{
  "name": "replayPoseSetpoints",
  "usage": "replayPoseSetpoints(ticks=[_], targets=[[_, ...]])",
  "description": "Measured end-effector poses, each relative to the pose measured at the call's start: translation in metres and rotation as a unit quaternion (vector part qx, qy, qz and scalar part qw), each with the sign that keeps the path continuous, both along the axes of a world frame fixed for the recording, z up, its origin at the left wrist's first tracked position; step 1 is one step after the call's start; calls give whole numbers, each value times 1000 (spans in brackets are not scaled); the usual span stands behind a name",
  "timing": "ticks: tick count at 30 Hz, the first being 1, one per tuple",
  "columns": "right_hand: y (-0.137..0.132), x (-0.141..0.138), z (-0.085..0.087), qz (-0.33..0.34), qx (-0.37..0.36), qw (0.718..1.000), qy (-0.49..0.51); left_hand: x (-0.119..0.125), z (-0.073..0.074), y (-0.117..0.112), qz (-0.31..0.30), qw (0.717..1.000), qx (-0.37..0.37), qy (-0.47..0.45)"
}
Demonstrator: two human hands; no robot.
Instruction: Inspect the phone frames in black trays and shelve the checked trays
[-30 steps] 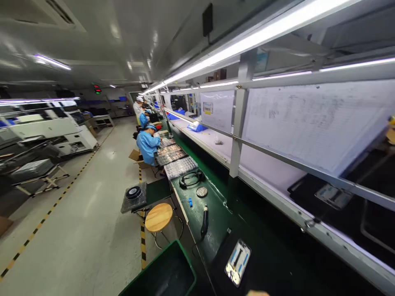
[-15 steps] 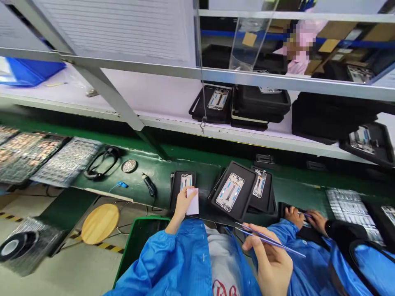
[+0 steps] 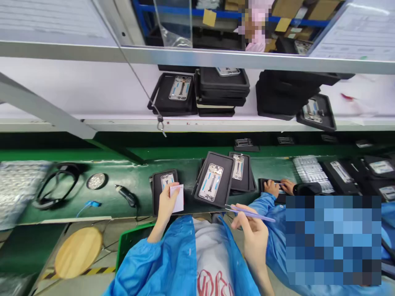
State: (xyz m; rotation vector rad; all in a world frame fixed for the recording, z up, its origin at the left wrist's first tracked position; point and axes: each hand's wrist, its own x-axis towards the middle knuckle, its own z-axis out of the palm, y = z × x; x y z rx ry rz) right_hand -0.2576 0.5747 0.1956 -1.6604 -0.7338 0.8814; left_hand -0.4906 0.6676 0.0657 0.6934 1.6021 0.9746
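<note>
Between the fingers of my left hand is a small white pad of paper with a reddish edge along its top. Just behind it lies a black tray bearing a phone frame, partly covered by my hand. My right hand is closed on purple tweezers, whose tips point left near the front edge of the bench. Beyond those tips, a tilted black tray holds a phone frame with blue strips. Beside it, more trays carry another frame.
A co-worker's hands work at the right. On the green bench lie a dark corded tool, a round tin and a black looped band. Tray stacks stand on the shelf; a wooden stool is at lower left.
The view has swung to the right, so the bench things appear farther left. My left hand still holds the paper pad and my right hand the tweezers, now nearer the tilted tray.
</note>
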Motion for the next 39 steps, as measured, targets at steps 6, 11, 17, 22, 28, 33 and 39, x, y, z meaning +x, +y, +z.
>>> replayPoseSetpoints(ticks=[6,11,17,22,28,33,39], targets=[[1,3,-16,-62,-30,994,80,15,43,-4,-110,992,32,-54],[5,3,-28,-77,-32,988,127,43,55,-15,-231,967,46,-94],[4,4,-37,-84,-51,984,152,42,52,-36,-321,944,15,-76],[0,2,-46,-93,-78,979,166,32,51,-46,-300,951,3,-68],[-1,-3,-49,-55,-101,971,208,44,66,-50,-259,963,29,-63],[2,-10,-42,-26,-107,962,249,59,81,-52,-203,958,200,22],[4,-19,-35,-9,-106,959,264,60,82,-51,-200,908,335,151]])
